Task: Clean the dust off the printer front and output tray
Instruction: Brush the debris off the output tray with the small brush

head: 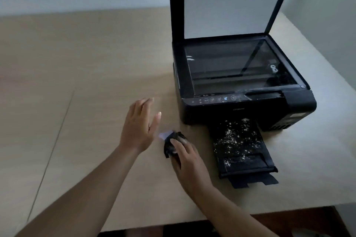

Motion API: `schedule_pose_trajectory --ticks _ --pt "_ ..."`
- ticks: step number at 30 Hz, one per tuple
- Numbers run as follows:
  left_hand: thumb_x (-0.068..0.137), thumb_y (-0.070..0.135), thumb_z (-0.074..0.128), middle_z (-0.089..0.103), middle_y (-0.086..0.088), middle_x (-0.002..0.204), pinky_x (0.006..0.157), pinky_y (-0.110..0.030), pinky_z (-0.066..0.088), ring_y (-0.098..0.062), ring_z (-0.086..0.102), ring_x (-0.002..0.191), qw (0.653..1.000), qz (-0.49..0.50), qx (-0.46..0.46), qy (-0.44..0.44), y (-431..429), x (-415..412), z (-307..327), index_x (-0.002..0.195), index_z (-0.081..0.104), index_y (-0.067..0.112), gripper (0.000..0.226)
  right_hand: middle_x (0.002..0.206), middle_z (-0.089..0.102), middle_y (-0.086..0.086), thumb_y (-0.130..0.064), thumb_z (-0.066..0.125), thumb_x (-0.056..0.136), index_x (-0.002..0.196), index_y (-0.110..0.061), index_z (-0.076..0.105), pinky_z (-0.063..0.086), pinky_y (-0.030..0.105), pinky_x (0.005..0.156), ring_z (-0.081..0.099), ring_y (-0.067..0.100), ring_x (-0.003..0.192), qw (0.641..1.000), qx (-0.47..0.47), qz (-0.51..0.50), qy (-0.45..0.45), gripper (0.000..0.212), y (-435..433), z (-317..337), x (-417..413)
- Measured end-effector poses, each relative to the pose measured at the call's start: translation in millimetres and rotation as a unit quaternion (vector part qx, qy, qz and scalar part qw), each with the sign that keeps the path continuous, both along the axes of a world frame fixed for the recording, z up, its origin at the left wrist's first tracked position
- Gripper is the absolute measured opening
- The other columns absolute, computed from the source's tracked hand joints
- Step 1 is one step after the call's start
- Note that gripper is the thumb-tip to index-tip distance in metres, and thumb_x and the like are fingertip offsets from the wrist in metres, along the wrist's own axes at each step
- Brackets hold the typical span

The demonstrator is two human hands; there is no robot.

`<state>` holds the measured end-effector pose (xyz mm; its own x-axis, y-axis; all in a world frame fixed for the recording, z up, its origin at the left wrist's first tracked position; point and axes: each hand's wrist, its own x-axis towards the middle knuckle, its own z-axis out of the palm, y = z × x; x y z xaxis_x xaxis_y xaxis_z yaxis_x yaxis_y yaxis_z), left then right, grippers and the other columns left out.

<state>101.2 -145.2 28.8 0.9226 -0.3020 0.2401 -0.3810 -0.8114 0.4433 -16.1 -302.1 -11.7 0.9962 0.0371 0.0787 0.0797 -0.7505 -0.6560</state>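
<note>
A black printer (pixel 217 110) stands on the right of a light wooden table (pixel 86 86), its scanner lid (pixel 233 0) raised upright. The output tray (pixel 240 146) is pulled out toward me and speckled with white dust. My right hand (pixel 189 161) rests on the table left of the tray, fingers closed on a crumpled black cloth (pixel 173 140) with a pale tag at its far end. My left hand (pixel 140 125) hovers open just left of the cloth, fingers spread, holding nothing.
The table's front edge (pixel 173 219) runs close below my arms, with dark floor beyond. A seam line (pixel 55 140) crosses the tabletop on the left. A pale wall stands behind the printer and along the right side.
</note>
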Motion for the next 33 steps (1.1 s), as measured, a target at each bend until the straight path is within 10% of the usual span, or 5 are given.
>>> schedule_pose_trajectory --ticks 7,13,17,21,33 --pt "0.097 0.048 0.029 0.035 -0.006 0.156 0.118 -0.038 0.023 -0.024 0.025 0.143 0.983 0.119 0.079 0.119 101.3 -67.4 -51.2 0.149 0.036 0.014 0.063 0.148 0.044 0.003 -0.032 0.052 0.092 0.138 -0.02 0.048 0.042 0.051 0.104 0.033 0.029 0.141 0.98 -0.092 0.176 0.007 0.048 48.2 -25.6 46.8" --pt "0.093 0.061 0.014 0.017 -0.002 0.163 0.123 -0.038 0.008 -0.024 0.014 0.15 0.966 0.086 0.163 0.18 132.9 -104.8 -94.4 0.155 0.026 0.019 0.075 0.161 0.01 -0.011 -0.061 0.037 0.093 0.151 -0.041 0.01 0.009 0.044 0.118 0.0 0.018 0.149 0.936 -0.218 0.274 0.038 0.066 49.0 -43.4 43.2" --pt "0.095 0.062 0.014 0.018 -0.001 0.163 0.123 -0.041 0.005 -0.02 0.012 0.151 0.974 0.101 0.113 0.168 120.5 -102.9 -96.3 0.154 0.028 0.018 0.075 0.153 0.032 -0.009 -0.049 0.034 0.098 0.146 -0.029 0.034 0.015 0.034 0.118 0.019 0.019 0.145 0.989 -0.07 0.128 0.038 0.052 39.4 -35.7 49.0" --pt "0.096 0.063 0.024 0.017 0.001 0.163 0.122 -0.038 0.011 -0.016 0.011 0.15 0.986 0.044 0.055 0.152 97.4 -91.2 -85.4 0.156 0.022 0.023 0.072 0.134 0.051 0.009 -0.022 0.053 0.09 0.137 -0.018 0.049 0.037 0.043 0.099 0.049 0.033 0.115 0.989 -0.138 -0.033 0.031 0.047 22.0 -47.8 51.1" --pt "0.095 0.062 0.028 0.044 -0.001 0.151 0.117 -0.042 0.027 -0.024 0.039 0.14 0.979 -0.041 0.129 0.15 63.0 -65.8 -94.5 0.142 0.05 0.021 0.066 0.113 0.059 0.011 -0.007 0.052 0.091 0.129 -0.012 0.055 0.043 0.031 0.085 0.056 0.025 0.106 0.995 -0.041 -0.05 0.081 0.038 8.6 -24.6 44.9"
